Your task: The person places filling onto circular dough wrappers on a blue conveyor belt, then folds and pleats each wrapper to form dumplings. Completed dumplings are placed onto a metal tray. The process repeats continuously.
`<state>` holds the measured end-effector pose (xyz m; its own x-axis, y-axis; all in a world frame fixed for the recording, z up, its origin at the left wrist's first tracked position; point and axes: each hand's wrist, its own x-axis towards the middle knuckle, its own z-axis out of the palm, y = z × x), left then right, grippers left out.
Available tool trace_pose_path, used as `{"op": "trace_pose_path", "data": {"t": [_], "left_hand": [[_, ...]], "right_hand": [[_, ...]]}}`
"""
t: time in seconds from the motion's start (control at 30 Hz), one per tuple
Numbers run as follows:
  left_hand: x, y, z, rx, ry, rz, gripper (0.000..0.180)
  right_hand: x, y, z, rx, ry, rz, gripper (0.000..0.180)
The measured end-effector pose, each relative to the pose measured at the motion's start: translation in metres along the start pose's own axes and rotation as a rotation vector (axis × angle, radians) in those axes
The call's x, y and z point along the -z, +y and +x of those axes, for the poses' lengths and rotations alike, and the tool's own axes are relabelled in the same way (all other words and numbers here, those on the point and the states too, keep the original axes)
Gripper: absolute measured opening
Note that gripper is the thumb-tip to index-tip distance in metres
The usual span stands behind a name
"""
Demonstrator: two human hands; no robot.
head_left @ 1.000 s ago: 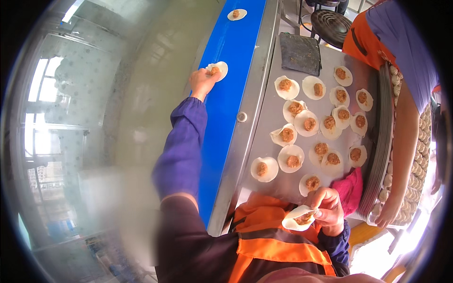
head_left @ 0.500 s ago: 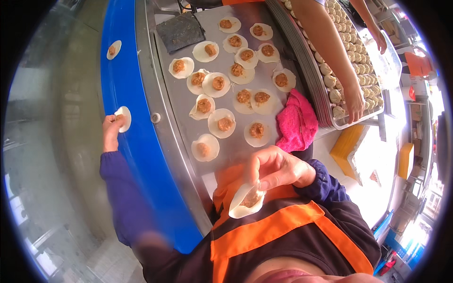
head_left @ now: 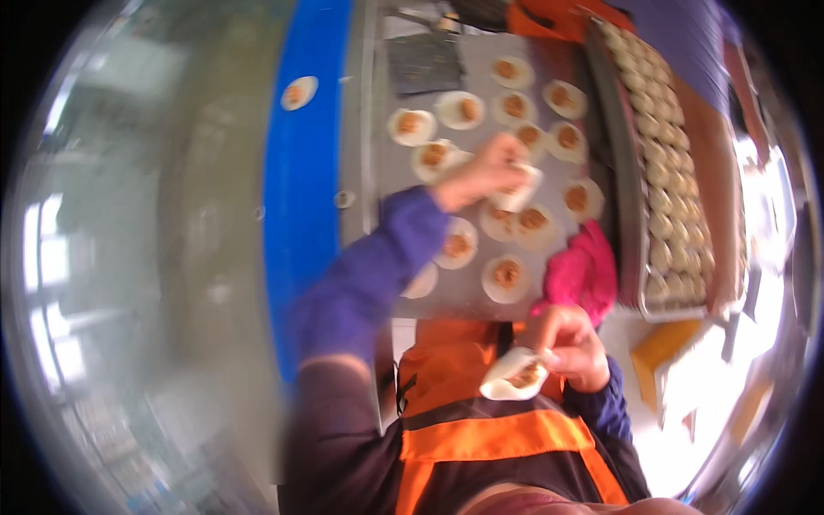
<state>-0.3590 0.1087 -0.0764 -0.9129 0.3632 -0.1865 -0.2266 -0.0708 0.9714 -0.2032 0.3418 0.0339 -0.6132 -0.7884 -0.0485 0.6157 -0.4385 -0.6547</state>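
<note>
My left hand (head_left: 482,174) reaches over the steel table and is closed on the edge of a round dough wrapper (head_left: 520,190), which is tilted and blurred by motion. Close to my apron, my right hand (head_left: 573,350) pinches a second filled wrapper (head_left: 508,382) by its rim. That one is folded partway up around orange-brown filling. Several flat wrappers with a lump of filling, such as this wrapper (head_left: 506,279), lie spread over the steel table (head_left: 403,197). Some overlap, and my left hand and forearm hide a few of them.
A blue conveyor belt (head_left: 300,189) on the left carries one filled wrapper (head_left: 299,93). A pink cloth (head_left: 584,270) lies at the table's right edge. Beyond it, a metal tray (head_left: 642,300) holds rows of pleated buns (head_left: 659,202), with another person's arm (head_left: 717,189) along it. A dark square pad (head_left: 425,62) lies far left.
My left hand has moved right from the blue belt to above the steel table with the wrapper. My right hand still holds its filled wrapper. The view has shifted left.
</note>
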Motion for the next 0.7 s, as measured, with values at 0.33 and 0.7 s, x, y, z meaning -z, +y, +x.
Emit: {"op": "trace_pose_path", "data": {"t": [0.33, 0.7], "left_hand": [[0.117, 0.017, -0.037, -0.521, 0.935, 0.859, 0.036], [0.322, 0.012, -0.175, 0.173, 0.981, 1.008, 0.045]], "right_hand": [[0.013, 0.007, 0.004, 0.020, 0.061, 0.091, 0.020], [-0.016, 0.015, 0.044, -0.110, -0.024, 0.062, 0.014]]}}
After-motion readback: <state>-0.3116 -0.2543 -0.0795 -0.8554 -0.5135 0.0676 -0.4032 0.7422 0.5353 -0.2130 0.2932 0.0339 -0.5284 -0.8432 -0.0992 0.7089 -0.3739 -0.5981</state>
